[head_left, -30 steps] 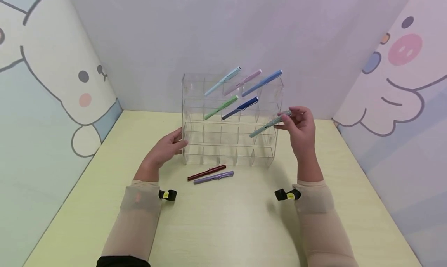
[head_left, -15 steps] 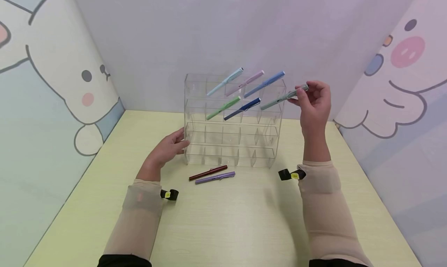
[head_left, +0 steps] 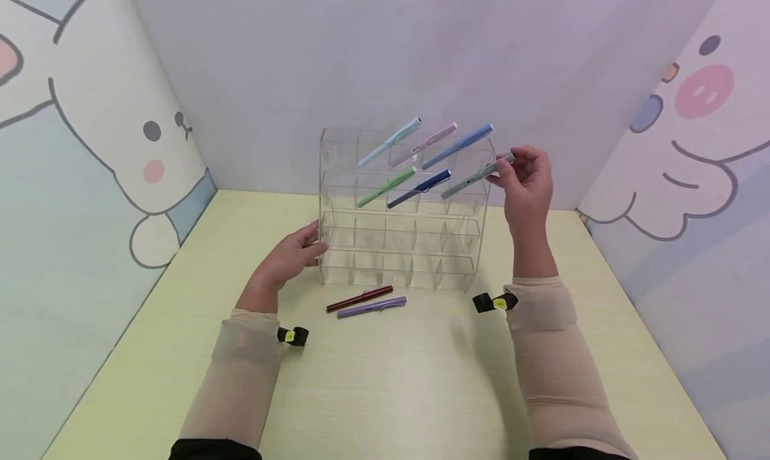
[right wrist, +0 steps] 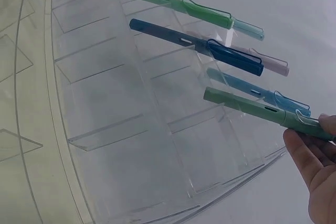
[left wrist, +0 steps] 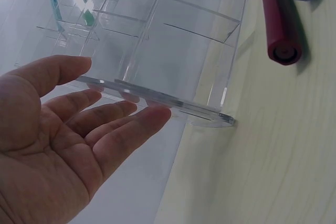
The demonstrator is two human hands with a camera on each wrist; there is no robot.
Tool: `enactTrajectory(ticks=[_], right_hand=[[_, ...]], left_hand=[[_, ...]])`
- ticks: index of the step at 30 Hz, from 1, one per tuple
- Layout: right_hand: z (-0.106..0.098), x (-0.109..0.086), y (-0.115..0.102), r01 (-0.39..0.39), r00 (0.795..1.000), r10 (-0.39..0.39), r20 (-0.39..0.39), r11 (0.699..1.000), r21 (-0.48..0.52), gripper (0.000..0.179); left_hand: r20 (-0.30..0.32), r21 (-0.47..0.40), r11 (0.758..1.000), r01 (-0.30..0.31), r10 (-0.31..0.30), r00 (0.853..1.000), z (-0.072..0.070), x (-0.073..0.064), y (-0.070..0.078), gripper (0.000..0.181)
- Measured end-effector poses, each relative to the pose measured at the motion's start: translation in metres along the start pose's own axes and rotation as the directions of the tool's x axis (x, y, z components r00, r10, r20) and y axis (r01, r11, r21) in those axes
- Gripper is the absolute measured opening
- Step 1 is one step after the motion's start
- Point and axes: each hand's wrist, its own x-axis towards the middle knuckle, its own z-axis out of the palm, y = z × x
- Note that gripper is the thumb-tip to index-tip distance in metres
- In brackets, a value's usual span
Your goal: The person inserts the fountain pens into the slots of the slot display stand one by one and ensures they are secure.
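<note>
My right hand (head_left: 529,189) pinches a grey-green pen (right wrist: 247,107) by its cap end, between thumb and fingers. The pen slants, with its lower end at the right part of the second tier of a clear acrylic rack (head_left: 397,230); whether it touches is hard to tell. Beside it in that tier lean a dark blue pen (head_left: 419,188) and a green pen (head_left: 387,186). Above them stand a pale blue pen (head_left: 390,141), a pink pen (head_left: 424,144) and a blue pen (head_left: 458,146). My left hand (left wrist: 68,124) touches the rack's left side panel with extended fingers.
On the table (head_left: 385,393), in front of the rack, lie a dark red pen (head_left: 359,299) and a purple pen (head_left: 371,307). The rack's two lower tiers show only dividers. A plain wall stands behind, and cartoon-printed panels flank both sides.
My right hand has risen with the grey-green pen from in front of the third tier, swung right, then come back slightly left and down to the second tier. The left hand stays on the rack.
</note>
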Motion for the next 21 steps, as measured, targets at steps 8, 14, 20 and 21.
enactTrajectory(ticks=[8, 14, 20, 21], right_hand=[[0.008, -0.007, 0.005, -0.044, 0.999, 0.045, 0.026, 0.998, -0.039, 0.029], [0.013, -0.012, 0.011, -0.069, 0.996, 0.072, 0.051, 0.995, -0.073, 0.023], [0.015, -0.016, 0.013, -0.088, 0.993, 0.098, 0.062, 0.987, -0.137, 0.023], [0.015, -0.017, 0.013, -0.091, 0.993, 0.101, 0.063, 0.985, -0.146, 0.024]], left_hand=[[-0.006, -0.002, 1.0, 0.006, -0.006, 1.0, 0.0, 0.0, 0.002, 0.071], [-0.003, -0.01, 1.0, 0.002, -0.002, 1.0, 0.0, 0.0, 0.001, 0.071], [-0.006, 0.001, 1.0, 0.006, -0.006, 1.0, 0.001, 0.001, 0.0, 0.072], [-0.007, 0.002, 1.0, 0.005, -0.005, 1.0, 0.001, 0.001, 0.0, 0.072]])
